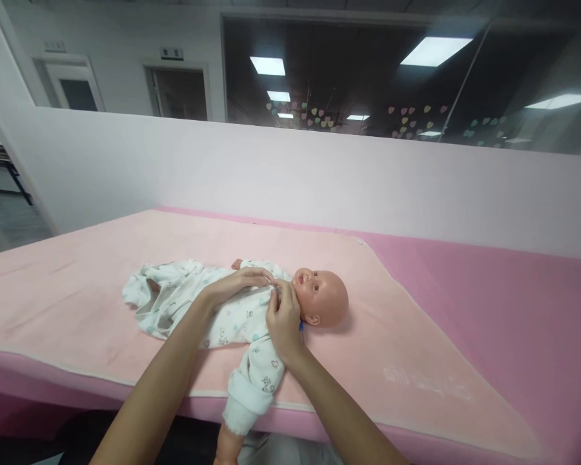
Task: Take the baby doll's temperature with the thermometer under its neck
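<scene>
A baby doll (330,298) lies on its back, its bald head to the right, dressed in a white patterned baby bodysuit (237,318). Both hands meet at the neckline under the doll's chin. My left hand (239,284) reaches over the chest, its bent fingertips closed at the collar. Close beside it, my right hand (285,316) pinches the collar fabric; its fingers hide the exact grip. A bit of blue (301,325) shows by the doll's neck. The near sleeve (254,381) hangs toward the table's front edge, with the doll's hand (230,445) sticking out.
Beneath the doll is a peach towel (397,361) spread on a pink padded table (527,310). The bodysuit's lower part (159,297) lies crumpled at the left. Behind the table stands a low white wall (319,177) with dark glass (348,77) above it.
</scene>
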The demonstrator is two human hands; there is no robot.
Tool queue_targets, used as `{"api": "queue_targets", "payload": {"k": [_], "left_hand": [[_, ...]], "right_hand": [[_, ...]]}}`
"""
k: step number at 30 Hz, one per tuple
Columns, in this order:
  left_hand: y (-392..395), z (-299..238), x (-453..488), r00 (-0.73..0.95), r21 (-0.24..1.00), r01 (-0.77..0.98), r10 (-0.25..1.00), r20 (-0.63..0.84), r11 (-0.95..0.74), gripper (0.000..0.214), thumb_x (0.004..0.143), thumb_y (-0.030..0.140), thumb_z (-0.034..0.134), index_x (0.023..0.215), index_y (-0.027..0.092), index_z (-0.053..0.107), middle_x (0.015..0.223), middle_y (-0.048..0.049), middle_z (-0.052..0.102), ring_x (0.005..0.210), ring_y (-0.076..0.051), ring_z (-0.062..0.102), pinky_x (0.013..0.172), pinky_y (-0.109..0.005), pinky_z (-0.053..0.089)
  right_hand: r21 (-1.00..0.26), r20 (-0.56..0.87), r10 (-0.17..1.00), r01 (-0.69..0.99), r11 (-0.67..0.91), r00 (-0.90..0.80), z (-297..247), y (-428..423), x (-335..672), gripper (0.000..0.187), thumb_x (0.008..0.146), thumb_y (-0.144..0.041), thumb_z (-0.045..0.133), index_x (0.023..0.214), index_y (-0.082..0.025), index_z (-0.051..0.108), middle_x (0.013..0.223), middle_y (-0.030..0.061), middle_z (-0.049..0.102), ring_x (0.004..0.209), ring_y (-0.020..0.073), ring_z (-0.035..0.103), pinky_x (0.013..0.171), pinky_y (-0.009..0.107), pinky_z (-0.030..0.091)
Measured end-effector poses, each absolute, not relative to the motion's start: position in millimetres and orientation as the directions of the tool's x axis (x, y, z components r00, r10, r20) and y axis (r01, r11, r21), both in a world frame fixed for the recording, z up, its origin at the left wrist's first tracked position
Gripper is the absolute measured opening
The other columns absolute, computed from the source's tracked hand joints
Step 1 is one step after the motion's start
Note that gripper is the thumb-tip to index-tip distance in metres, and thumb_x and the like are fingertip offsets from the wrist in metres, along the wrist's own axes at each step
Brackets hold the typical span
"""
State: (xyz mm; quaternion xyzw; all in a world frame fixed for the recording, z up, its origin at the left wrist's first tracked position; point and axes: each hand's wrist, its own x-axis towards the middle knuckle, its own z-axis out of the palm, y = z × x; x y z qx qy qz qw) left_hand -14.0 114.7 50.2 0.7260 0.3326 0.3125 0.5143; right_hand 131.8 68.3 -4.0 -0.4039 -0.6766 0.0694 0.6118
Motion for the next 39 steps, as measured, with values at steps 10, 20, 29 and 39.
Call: {"api": "queue_targets", "payload": {"k": [10, 20, 29, 39], "left_hand": [[129.3, 39.2, -62.9, 0.629, 0.958, 0.169, 0.774, 0.076, -0.231, 0.04, 0.076, 0.032, 0.065, 0.112, 0.018, 0.057, 0.104, -0.009, 0.067, 0.104, -0.022, 0.057, 0.093, -0.035, 0.04], [121.9, 32.8, -73.4, 0.622, 0.94, 0.107, 0.759, 0.192, -0.325, 0.045, 0.063, 0.014, 0.076, 0.105, 0.017, 0.06, 0.095, -0.0056, 0.068, 0.101, -0.019, 0.058, 0.094, -0.034, 0.039], [116.9, 38.1, -68.1, 0.636, 0.926, 0.198, 0.761, 0.128, -0.321, 0.045, 0.061, 0.014, 0.077, 0.103, 0.016, 0.06, 0.087, -0.0042, 0.067, 0.088, -0.016, 0.061, 0.084, -0.029, 0.045], [119.5, 33.6, -67.7, 0.648, 0.897, 0.246, 0.75, 0.13, -0.368, 0.037, 0.063, 0.019, 0.076, 0.096, 0.014, 0.061, 0.086, -0.0047, 0.067, 0.086, -0.017, 0.062, 0.08, -0.027, 0.046]], "right_hand": [[-0.286, 0.816, 0.51, 0.576, 0.766, -0.273, 12.0, 76.6, 127.0, 0.034, 0.083, -0.009, 0.034, 0.109, -0.02, 0.054, 0.099, 0.0047, 0.066, 0.08, 0.015, 0.063, 0.061, 0.023, 0.047], [-0.072, 0.783, 0.442, 0.641, 0.764, -0.438, 12.4, 88.6, 123.1, 0.021, 0.079, -0.018, 0.044, 0.095, -0.019, 0.057, 0.083, 0.0028, 0.062, 0.061, 0.0132, 0.055, 0.046, 0.023, 0.031], [-0.129, 0.811, 0.417, 0.569, 0.812, -0.411, 8.4, 85.3, 128.5, 0.018, 0.081, -0.018, 0.046, 0.089, -0.019, 0.061, 0.078, 0.0015, 0.058, 0.059, 0.0106, 0.052, 0.048, 0.022, 0.031], [-0.116, 0.816, 0.406, 0.573, 0.811, -0.411, 7.2, 86.6, 127.5, 0.011, 0.079, -0.019, 0.048, 0.08, -0.019, 0.059, 0.076, 0.001, 0.055, 0.057, 0.01, 0.05, 0.046, 0.023, 0.029]]}}
